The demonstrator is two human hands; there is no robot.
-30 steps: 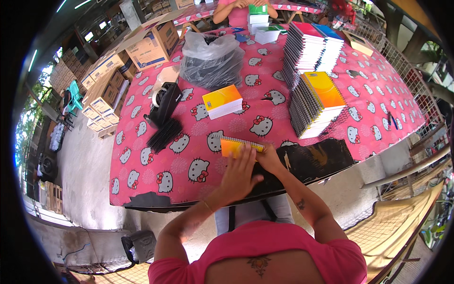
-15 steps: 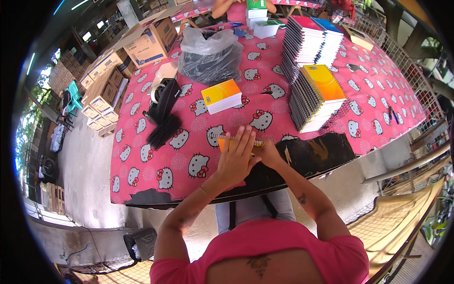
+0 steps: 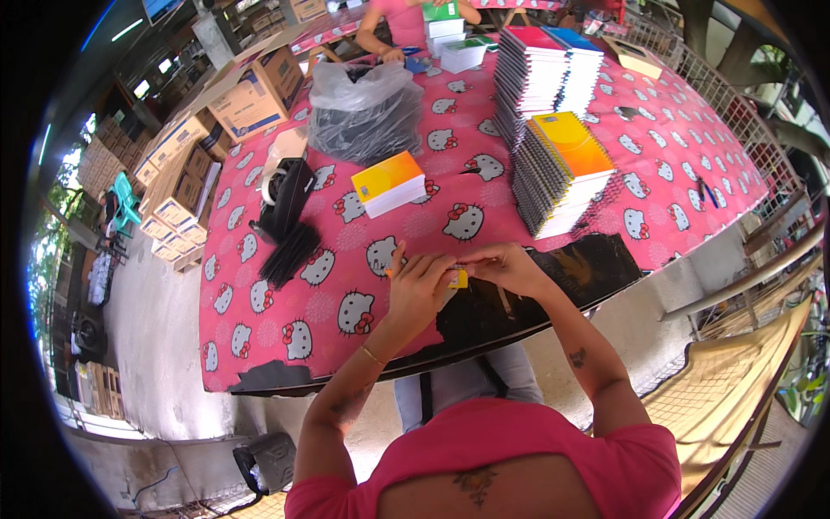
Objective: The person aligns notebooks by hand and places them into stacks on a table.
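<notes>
Left of the bag (image 3: 365,119), the open box (image 3: 251,101) bore dark printing and a blue panel. Farther left, the stacked boxes (image 3: 177,147) carried dark lettering. Nearer than the bag, the pad (image 3: 388,176) had a small corner label, too small to read.

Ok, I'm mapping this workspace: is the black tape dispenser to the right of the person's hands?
No: the black tape dispenser sits to the left of both the left hand and the right hand.
</notes>
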